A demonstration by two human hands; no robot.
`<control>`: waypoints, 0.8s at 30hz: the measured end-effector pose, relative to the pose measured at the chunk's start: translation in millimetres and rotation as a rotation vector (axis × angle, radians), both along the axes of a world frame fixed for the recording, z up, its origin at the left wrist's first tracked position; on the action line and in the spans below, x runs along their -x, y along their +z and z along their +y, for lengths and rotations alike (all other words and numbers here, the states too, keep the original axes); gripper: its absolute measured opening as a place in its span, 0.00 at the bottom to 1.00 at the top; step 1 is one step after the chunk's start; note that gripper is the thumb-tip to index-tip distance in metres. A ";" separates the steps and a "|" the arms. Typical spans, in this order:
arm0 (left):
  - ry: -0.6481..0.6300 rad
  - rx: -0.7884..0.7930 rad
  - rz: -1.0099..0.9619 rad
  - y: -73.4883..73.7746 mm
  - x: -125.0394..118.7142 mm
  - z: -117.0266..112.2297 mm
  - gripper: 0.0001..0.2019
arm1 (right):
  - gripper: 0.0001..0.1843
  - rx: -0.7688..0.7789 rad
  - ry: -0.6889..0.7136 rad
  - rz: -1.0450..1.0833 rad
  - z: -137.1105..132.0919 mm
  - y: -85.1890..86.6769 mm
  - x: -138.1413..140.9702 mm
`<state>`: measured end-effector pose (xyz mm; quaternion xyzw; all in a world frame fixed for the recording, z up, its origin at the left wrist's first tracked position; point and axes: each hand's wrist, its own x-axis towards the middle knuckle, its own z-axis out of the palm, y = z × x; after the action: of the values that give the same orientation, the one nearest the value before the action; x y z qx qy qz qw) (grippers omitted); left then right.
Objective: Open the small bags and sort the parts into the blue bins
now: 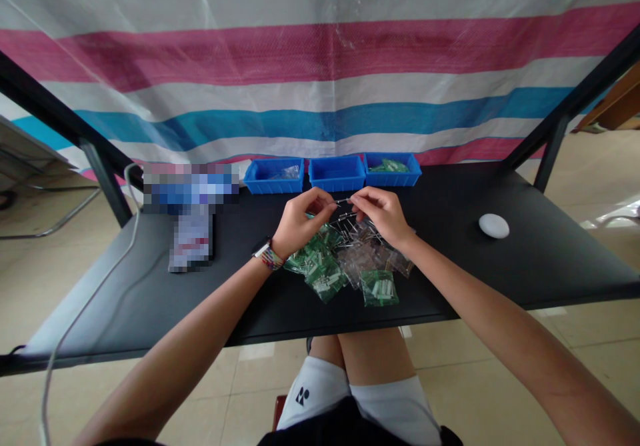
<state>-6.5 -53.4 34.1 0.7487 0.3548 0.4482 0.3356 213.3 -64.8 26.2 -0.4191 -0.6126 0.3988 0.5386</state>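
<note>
Above the pile in the middle of the table, my left hand and my right hand face each other. A thin metal pin-like piece spans the small gap, pinched at its two ends by my fingertips; its exact kind is too small to tell. Loose metal pins lie just below my fingers. Green-tinted plastic bags of small pale parts are heaped under my left hand. Clear brownish bags lie under my right hand, and a small green bag of white cylinders sits nearest me.
Along the back edge stand a left blue bin with a clear bag, a middle blue bin, and a right blue bin with green bags. A white round object lies right. A pale cable crosses the left side.
</note>
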 end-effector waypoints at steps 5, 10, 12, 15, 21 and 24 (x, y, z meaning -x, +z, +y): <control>0.025 -0.026 0.012 -1.3 1.7 1.9 0.12 | 0.25 0.017 0.022 0.037 0.8 -2.0 0.1; 0.026 -0.042 0.009 -3.6 2.3 3.2 0.12 | 0.26 0.042 0.056 0.039 0.2 -0.8 0.1; 0.027 -0.038 0.006 -3.5 2.3 3.0 0.12 | 0.26 0.055 0.072 0.040 -0.6 0.6 0.7; 0.021 -0.036 0.014 -2.8 2.3 2.8 0.12 | 0.27 0.077 0.104 0.041 -1.4 2.0 1.9; 0.019 -0.027 0.026 -1.7 2.2 2.8 0.13 | 0.24 0.079 0.124 0.042 -1.9 2.6 1.7; 0.019 -0.013 0.028 -0.6 1.9 1.5 0.14 | 0.23 0.091 0.164 0.077 -4.0 3.7 2.2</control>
<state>-8.4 -51.8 33.6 0.7538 0.3634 0.4432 0.3215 211.1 -68.8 29.9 -0.3759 -0.6048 0.4848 0.5078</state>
